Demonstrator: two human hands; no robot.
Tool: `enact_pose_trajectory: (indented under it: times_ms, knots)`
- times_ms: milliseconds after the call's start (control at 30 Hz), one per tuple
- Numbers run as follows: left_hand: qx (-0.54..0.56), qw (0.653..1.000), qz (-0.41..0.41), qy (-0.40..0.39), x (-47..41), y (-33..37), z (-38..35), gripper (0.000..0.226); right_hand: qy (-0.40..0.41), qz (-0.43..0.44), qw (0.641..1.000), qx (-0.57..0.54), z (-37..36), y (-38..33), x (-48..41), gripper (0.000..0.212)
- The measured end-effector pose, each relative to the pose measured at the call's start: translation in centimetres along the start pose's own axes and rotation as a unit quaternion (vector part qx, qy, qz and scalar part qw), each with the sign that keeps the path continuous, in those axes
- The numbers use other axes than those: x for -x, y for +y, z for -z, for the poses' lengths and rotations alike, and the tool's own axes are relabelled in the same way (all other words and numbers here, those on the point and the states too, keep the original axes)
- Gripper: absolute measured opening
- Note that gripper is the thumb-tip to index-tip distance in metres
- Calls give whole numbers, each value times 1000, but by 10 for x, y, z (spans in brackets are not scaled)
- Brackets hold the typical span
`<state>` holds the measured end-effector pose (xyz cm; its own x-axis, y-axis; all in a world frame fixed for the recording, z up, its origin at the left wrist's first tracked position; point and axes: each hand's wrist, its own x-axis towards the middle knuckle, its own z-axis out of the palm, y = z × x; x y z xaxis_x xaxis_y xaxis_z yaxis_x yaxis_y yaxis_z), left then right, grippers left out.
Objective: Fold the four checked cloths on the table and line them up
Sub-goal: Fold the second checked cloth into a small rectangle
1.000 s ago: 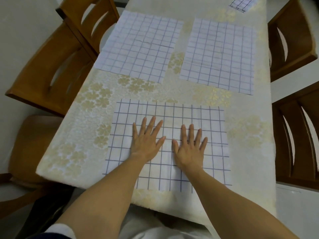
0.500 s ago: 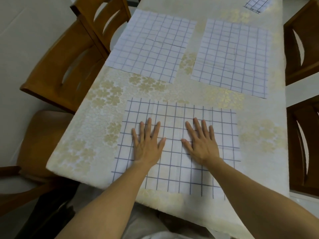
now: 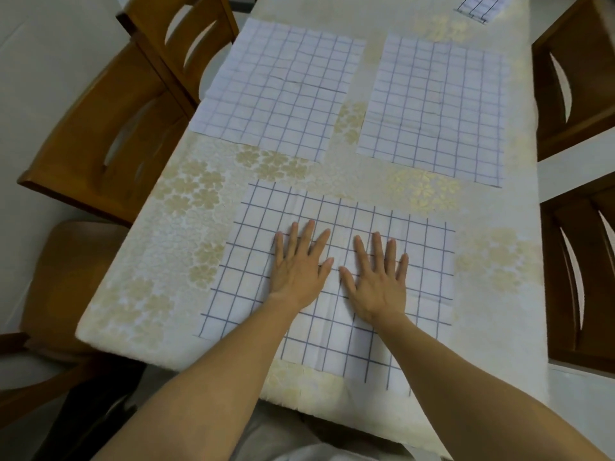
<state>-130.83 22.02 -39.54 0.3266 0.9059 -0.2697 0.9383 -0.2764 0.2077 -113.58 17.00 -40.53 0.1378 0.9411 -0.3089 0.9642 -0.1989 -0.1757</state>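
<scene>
A white cloth with a dark blue check [image 3: 429, 277] lies flat on the table nearest me. My left hand [image 3: 299, 264] and my right hand [image 3: 377, 277] press palm-down on its middle, fingers spread, holding nothing. Two more checked cloths lie flat farther back: one at the left [image 3: 283, 88], one at the right [image 3: 436, 108]. A fourth checked cloth [image 3: 482, 5] shows only as a corner at the top edge of the view.
The table wears a cream cloth with gold flowers [image 3: 186, 207]. Wooden chairs stand along the left side [image 3: 109, 134] and the right side [image 3: 579, 94]. A brown seat [image 3: 76, 261] sits by the near left corner.
Both hands stay flat on the near cloth; the right hand spread outward and came back closer to the left. The view has shifted slightly as my head moved.
</scene>
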Motion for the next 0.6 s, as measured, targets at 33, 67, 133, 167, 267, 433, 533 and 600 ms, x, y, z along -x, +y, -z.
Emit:
enact_pose_trajectory:
  times_ms: [33, 67, 133, 167, 267, 433, 533, 600]
  knots:
    - [-5, 1000, -8, -1, -3, 4, -1, 63, 18, 8, 1000, -11, 0, -2, -1, 72]
    - [-6, 1000, -13, -3, -6, 8, -3, 62, 38, 23, 999, -19, 0, -4, -2, 71]
    - [-3, 1000, -12, -7, -9, 10, -8, 60, 49, 53, 997, -28, -1, -9, -4, 67]
    - [-4, 1000, -11, -5, -10, 9, -10, 60, 44, 54, 997, -28, -3, -9, -3, 65]
    - [-21, 1000, -10, 12, -8, 0, -12, 60, 32, 7, 999, -7, -7, -1, 3, 63]
    - [-21, 999, 26, 7, -6, -25, -5, 60, 1, -58, 998, -24, 4, 47, 12, 64]
    - [-35, 998, 49, -19, -7, -30, 0, 59, -5, -128, 990, -56, 13, 84, 20, 71]
    - [-44, 997, 59, -12, -7, -20, 5, 59, 27, -180, 977, -114, 23, 97, 26, 79]
